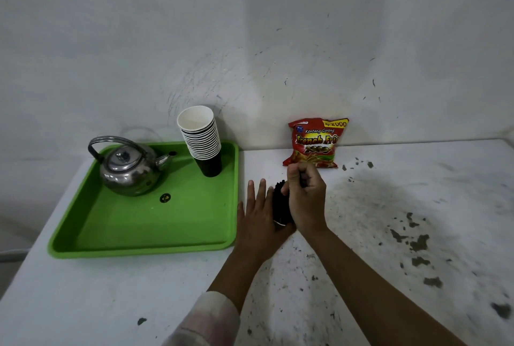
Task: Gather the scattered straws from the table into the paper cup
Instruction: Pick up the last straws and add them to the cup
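A bundle of black straws point(280, 204) stands on the white table point(389, 206) between my two hands, its ridged ends showing at the top. A thin white edge shows at its near lower end, and I cannot tell what that is. My left hand point(257, 220) lies flat against the bundle's left side with straight fingers. My right hand point(306, 195) has its fingers curled over the bundle's top and right side and grips the straws. A stack of paper cups point(200, 137), white inside and black outside, stands on the green tray, left of and behind my hands.
The green tray point(155, 229) covers the table's left part and holds a steel kettle point(129, 167) and a small dark round thing point(165, 197). A red snack bag point(317, 142) leans on the wall just behind my right hand. Dark chipped patches mark the table's right side.
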